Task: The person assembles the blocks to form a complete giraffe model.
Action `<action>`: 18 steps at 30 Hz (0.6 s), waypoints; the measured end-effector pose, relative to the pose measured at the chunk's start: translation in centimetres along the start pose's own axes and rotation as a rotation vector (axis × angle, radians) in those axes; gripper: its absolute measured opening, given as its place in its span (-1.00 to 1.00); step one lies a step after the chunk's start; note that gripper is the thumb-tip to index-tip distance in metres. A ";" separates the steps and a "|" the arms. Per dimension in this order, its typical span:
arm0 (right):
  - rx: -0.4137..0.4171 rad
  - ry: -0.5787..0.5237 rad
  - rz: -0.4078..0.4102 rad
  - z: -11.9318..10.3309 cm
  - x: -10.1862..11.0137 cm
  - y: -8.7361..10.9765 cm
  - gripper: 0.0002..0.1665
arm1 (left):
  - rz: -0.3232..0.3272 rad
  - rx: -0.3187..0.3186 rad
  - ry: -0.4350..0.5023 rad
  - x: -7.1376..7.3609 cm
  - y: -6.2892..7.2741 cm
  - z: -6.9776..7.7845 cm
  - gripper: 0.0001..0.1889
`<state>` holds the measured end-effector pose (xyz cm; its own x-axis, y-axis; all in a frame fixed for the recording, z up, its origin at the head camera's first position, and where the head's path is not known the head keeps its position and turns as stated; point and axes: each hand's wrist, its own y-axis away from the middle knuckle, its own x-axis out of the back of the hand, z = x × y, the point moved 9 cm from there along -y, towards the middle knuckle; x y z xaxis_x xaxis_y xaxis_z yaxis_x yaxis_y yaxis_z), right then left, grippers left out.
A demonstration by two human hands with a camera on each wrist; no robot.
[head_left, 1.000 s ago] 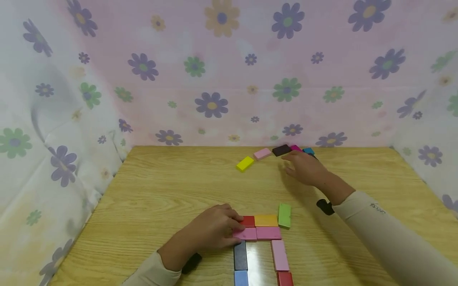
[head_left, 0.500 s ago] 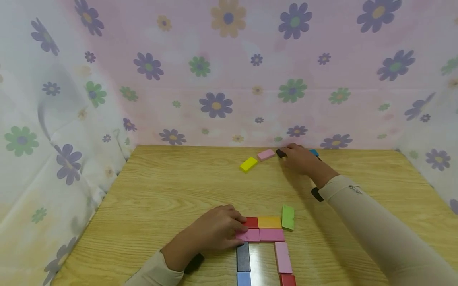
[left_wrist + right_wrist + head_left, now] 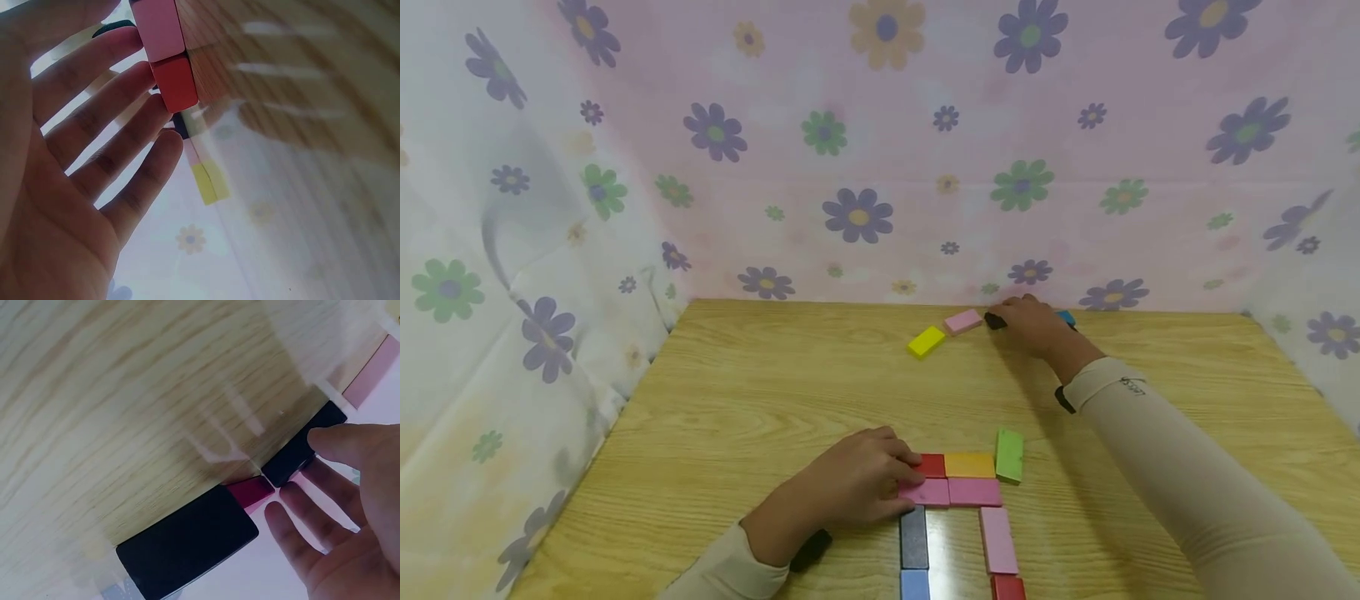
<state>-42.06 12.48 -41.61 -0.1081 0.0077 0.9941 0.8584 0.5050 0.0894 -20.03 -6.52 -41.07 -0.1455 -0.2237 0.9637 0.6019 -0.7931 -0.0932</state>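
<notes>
The pale-sleeved right arm (image 3: 1195,475) stretched far forward over the surface (image 3: 760,375), the right hand (image 3: 1033,327) at its end with the thumb (image 3: 344,444) set opposite the lightly bent fingers (image 3: 290,537). The left arm (image 3: 730,575) reached less far; the left hand (image 3: 857,479) lay low, its fingers (image 3: 125,140) nearly straight and slightly spread. Both wrists angled inward, the hands well apart.

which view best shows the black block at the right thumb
Right wrist: close, the black block mostly uncovered. Head shows only one end past the right hand; left wrist, apparently a small dark bit.
</notes>
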 end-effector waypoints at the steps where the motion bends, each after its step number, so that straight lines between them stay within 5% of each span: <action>1: 0.006 0.012 0.012 0.0 0.1 0.0 -0.49 | -0.001 0.002 0.000 0.0 0.0 0.0 -0.73; 10: 0.066 -0.018 0.037 -0.8 -0.4 0.9 -0.59 | -0.002 0.001 -0.011 -0.1 0.0 0.0 -0.73; 18: 0.125 -0.078 0.057 -2.2 0.0 3.6 -0.58 | 0.004 0.003 -0.002 0.2 0.0 0.1 -0.74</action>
<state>-37.87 12.45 -41.11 -0.1043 0.1041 0.9891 0.7960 0.6050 0.0203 -19.96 -6.50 -40.86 -0.1410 -0.2259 0.9639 0.6045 -0.7907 -0.0968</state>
